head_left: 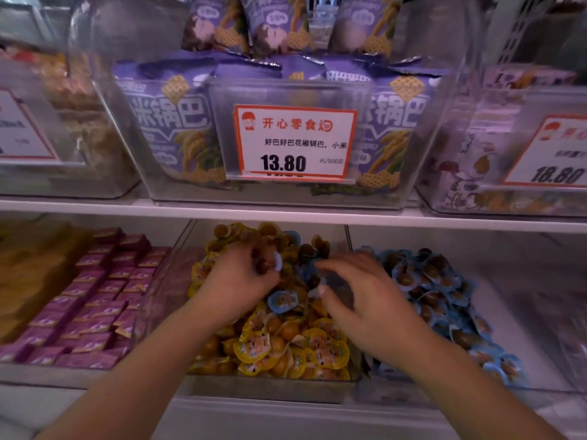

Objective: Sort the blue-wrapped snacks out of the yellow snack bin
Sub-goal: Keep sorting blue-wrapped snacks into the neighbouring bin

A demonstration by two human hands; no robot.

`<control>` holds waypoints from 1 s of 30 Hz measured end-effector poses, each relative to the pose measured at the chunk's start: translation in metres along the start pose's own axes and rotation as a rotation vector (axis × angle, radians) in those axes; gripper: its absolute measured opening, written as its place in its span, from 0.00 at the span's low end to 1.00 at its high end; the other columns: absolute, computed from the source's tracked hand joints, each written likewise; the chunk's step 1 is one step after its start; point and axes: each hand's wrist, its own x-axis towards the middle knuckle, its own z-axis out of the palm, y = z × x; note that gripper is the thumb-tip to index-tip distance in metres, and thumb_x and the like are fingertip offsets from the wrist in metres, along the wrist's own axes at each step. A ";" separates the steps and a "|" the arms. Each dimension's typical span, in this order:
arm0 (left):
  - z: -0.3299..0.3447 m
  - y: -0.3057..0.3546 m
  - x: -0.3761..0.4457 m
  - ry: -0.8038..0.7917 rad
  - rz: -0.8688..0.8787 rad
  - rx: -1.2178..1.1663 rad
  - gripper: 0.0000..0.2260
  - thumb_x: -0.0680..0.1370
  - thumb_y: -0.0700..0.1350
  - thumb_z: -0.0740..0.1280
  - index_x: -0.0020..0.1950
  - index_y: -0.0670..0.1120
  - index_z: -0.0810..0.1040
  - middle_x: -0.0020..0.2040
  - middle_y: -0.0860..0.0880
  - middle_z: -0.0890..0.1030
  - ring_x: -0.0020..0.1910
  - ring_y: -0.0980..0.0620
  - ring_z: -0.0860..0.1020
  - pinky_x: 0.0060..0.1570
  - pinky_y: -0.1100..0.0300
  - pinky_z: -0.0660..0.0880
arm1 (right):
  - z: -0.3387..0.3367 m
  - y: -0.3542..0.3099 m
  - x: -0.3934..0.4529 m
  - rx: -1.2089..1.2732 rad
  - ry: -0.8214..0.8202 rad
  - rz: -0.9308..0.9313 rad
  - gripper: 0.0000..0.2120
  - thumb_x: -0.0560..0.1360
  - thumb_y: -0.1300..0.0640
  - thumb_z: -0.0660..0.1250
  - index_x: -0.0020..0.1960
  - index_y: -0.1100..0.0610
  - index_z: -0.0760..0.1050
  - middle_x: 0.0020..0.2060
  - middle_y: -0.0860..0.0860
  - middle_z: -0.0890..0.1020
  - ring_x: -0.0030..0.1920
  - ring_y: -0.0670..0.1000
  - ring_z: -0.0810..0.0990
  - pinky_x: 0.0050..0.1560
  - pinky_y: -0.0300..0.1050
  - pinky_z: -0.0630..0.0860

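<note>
- Yellow snack bin, middle of lower shelf; mostly yellow-wrapped snacks, several blue-wrapped snacks still mixed in near the middle and back.
- Left hand digs in the back of the bin, grip curled round a small bunch of snacks; one pale-blue edge shows at the fingertips.
- Right hand over the bin's right side, grip pinching a dark snack, wrapper colour blurred.
- Blue snack bin just right: drop there.
- Tip, judged: pinch by wrapper rim, one colour at a time; shake loose any yellow ones caught in the left bunch before moving across.
</note>
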 end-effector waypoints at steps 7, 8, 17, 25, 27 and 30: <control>0.013 -0.009 -0.009 -0.383 0.190 0.557 0.13 0.76 0.57 0.67 0.58 0.54 0.73 0.53 0.52 0.78 0.51 0.50 0.78 0.49 0.52 0.75 | 0.003 0.003 0.001 0.009 -0.020 0.006 0.17 0.77 0.48 0.61 0.60 0.53 0.80 0.56 0.47 0.80 0.65 0.47 0.71 0.67 0.50 0.69; 0.013 -0.008 -0.008 -0.368 0.181 0.544 0.14 0.75 0.58 0.69 0.57 0.54 0.73 0.53 0.52 0.78 0.51 0.50 0.77 0.50 0.53 0.75 | 0.003 0.004 0.000 0.015 -0.022 0.008 0.17 0.77 0.48 0.61 0.61 0.53 0.80 0.57 0.47 0.80 0.65 0.47 0.71 0.67 0.49 0.69; 0.006 -0.006 -0.003 -0.289 0.091 0.367 0.08 0.70 0.51 0.71 0.45 0.55 0.73 0.36 0.54 0.79 0.35 0.59 0.76 0.34 0.59 0.71 | 0.002 0.003 -0.003 0.124 0.030 0.019 0.13 0.78 0.52 0.64 0.60 0.51 0.80 0.57 0.45 0.79 0.65 0.43 0.72 0.66 0.46 0.71; 0.015 0.059 -0.011 0.130 0.002 -0.314 0.08 0.79 0.40 0.66 0.42 0.51 0.78 0.36 0.61 0.81 0.36 0.66 0.78 0.35 0.75 0.69 | -0.021 -0.027 -0.011 0.499 0.465 0.385 0.08 0.80 0.53 0.64 0.48 0.43 0.81 0.45 0.40 0.82 0.49 0.38 0.79 0.47 0.30 0.73; 0.033 0.085 -0.030 0.096 0.152 -0.243 0.03 0.81 0.47 0.63 0.51 0.55 0.76 0.46 0.62 0.80 0.44 0.65 0.78 0.41 0.74 0.71 | -0.028 -0.036 -0.011 0.797 0.465 0.608 0.11 0.80 0.53 0.64 0.43 0.46 0.84 0.41 0.41 0.85 0.43 0.37 0.82 0.41 0.29 0.74; 0.062 0.109 -0.050 0.143 0.422 0.067 0.11 0.80 0.49 0.60 0.61 0.56 0.71 0.53 0.57 0.77 0.49 0.59 0.73 0.48 0.64 0.69 | -0.036 -0.040 -0.014 1.509 0.289 0.890 0.17 0.77 0.43 0.64 0.45 0.54 0.86 0.47 0.55 0.87 0.49 0.52 0.86 0.49 0.46 0.79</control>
